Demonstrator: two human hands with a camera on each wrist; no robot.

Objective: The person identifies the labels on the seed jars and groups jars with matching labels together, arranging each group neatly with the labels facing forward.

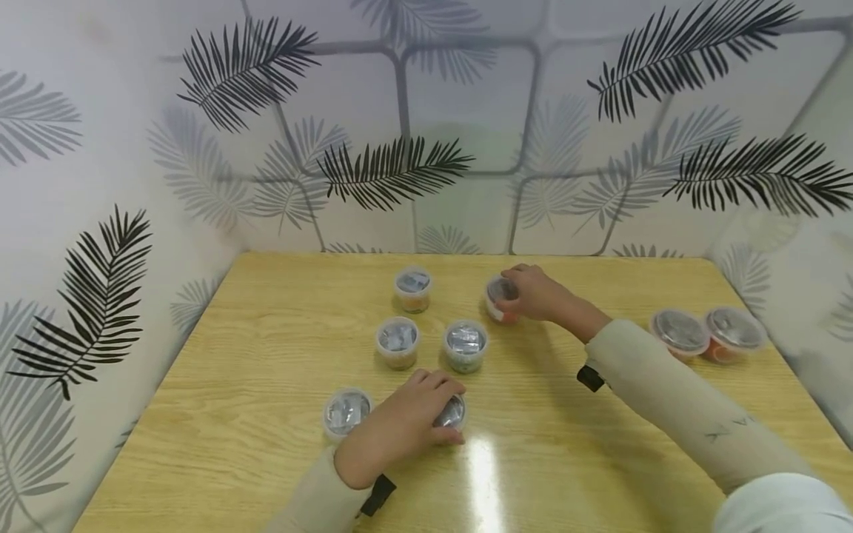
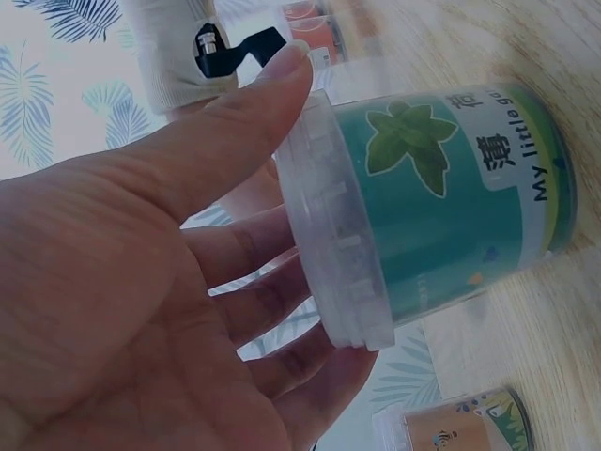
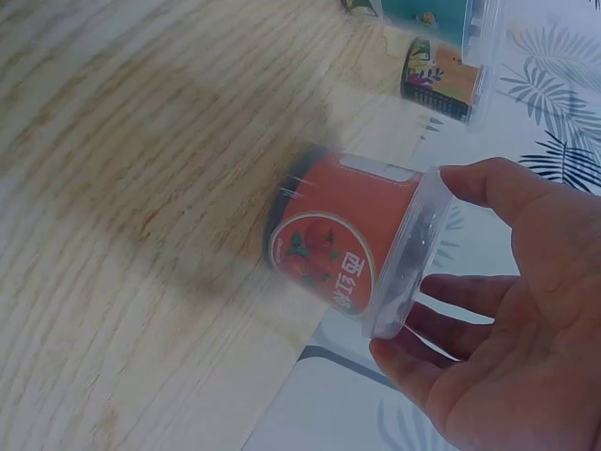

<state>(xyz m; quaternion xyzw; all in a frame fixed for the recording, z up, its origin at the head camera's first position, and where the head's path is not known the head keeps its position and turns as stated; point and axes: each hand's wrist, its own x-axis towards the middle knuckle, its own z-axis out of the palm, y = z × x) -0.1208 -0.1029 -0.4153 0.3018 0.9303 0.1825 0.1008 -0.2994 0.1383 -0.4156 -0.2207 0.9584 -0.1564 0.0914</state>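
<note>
My left hand (image 1: 406, 414) holds a clear plastic cup (image 1: 450, 412) by its lid, thumb on one side and fingers on the other. Its label (image 2: 413, 202) is green with a mint leaf printed on it. Farther back, my right hand (image 1: 541, 295) holds a red-labelled cup (image 1: 501, 290) with tomatoes printed on it, thumb and fingers around the lid's rim (image 3: 413, 254). Both cups stand upright on the wooden table (image 1: 253, 340). Another lidded cup (image 1: 348, 411) stands just left of my left hand, partly behind the wrist.
Between the hands stand a lidded cup (image 1: 466, 345) and a second cup (image 1: 397, 343), with an orange-labelled cup (image 1: 413, 289) behind them. At the right, two wider red cups (image 1: 680, 332) (image 1: 735, 333) sit side by side. A leaf-patterned wall (image 1: 460, 207) borders the table's back.
</note>
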